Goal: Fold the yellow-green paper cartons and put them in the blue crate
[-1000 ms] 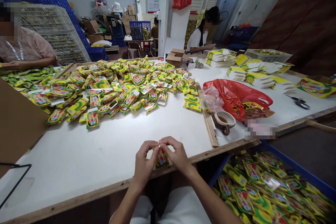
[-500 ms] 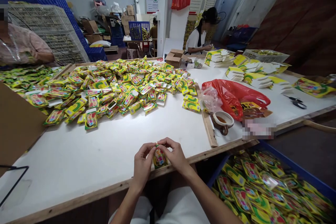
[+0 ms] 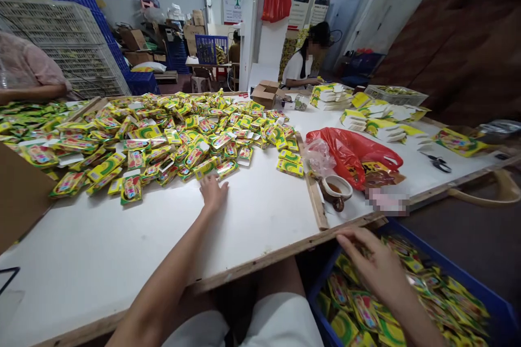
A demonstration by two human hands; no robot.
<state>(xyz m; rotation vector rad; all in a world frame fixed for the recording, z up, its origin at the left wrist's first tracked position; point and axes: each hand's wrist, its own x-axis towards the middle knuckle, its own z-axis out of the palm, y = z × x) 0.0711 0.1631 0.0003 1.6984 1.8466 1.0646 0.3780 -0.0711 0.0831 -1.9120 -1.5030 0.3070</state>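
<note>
Small printed boxes (image 3: 187,138): heaped on the table (image 3: 163,233), centre-left of frame. Left hand (image 3: 213,193) at their near edge, thumb and fingers apart. Right hand (image 3: 376,265) over the blue crate (image 3: 504,303), lower right; grip cannot be told. Advised: pinch one outer box, disturbing no neighbours.

Small yellow-green cardboard boxes (image 3: 198,155) lie heaped on the white wood-edged counter (image 3: 252,211). Off to their right lies a red plastic bag (image 3: 345,146); below, a blue plastic crate (image 3: 503,317).
</note>
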